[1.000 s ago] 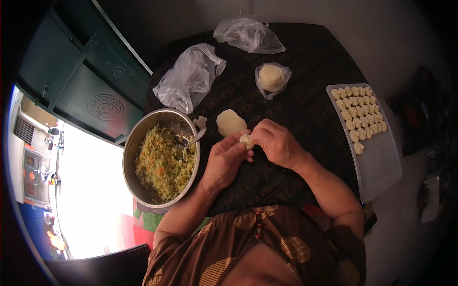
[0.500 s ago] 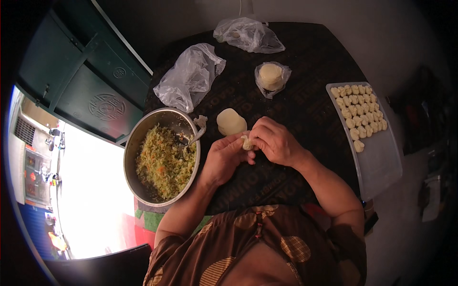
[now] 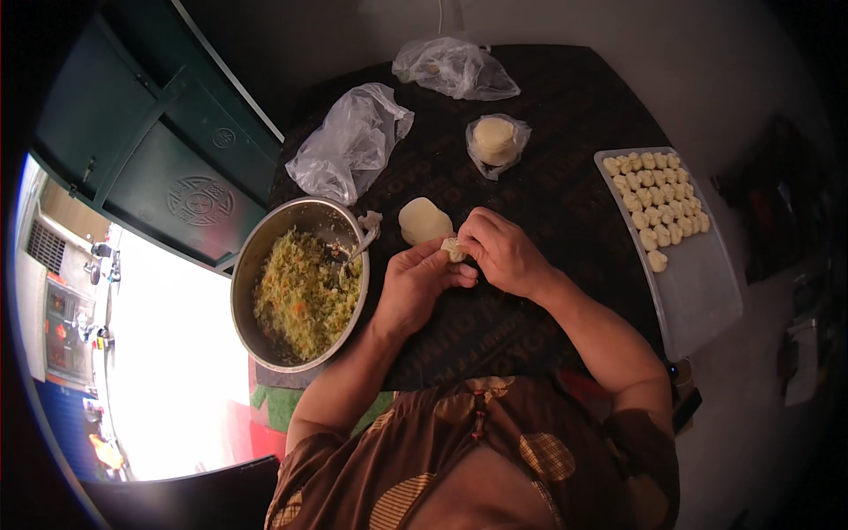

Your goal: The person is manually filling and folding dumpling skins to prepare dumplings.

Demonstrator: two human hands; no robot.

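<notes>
Your small pleated dumpling [image 3: 453, 251] is held above the middle of the bench [image 3: 556, 190]. Your left hand [image 3: 418, 284] grips it between thumb and fingers, and your right hand [image 3: 505, 256] pinches its right side with the fingertips. Pale dough rounds [image 3: 423, 220] lie just beyond your left hand. At the bench's left edge stands a metal bowl [image 3: 307, 217] of chopped filling [image 3: 305, 300]. Along the right edge, a tray [image 3: 698, 296] carries rows of finished dumplings [image 3: 658, 199]. Toward the far edge sit a bagged dough stack [image 3: 493, 137] and two clear plastic bags [image 3: 353, 141].

Bowl [image 3: 325, 223] left of wrappers [image 3: 422, 220]
</notes>
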